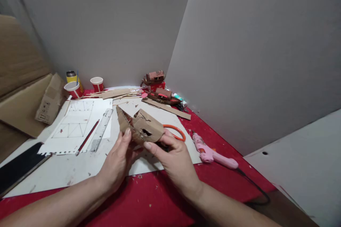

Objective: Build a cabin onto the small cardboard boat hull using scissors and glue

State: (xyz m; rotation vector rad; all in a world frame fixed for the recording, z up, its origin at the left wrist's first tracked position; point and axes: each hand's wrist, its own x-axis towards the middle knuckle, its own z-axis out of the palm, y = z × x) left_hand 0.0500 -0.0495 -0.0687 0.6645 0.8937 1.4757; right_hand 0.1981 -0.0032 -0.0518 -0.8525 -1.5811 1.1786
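Note:
Between my two hands is a small folded cardboard model (149, 122), brown, with a ragged dark hole in its side and a pointed end rising at the left. My left hand (121, 154) grips its left, lower part, thumb on the near side. On the right, my right hand (177, 154) pinches the rounded end, thumb in front. Both hold it above the white sheet (144, 166). Just behind the right hand shows an orange ring-shaped handle (179, 131), partly hidden. A pink glue gun (213, 154) lies to the right with its cord trailing off.
Left lie a sheet with drawn triangles (73, 127), a pencil (87, 136), a ruler (101, 131) and a dark flat object (21, 166). Behind are paper cups (97, 84), thin sticks (133, 95), a cardboard strip (167, 109) and brown boat-like models (165, 96). Cardboard boxes (21, 95) stand left.

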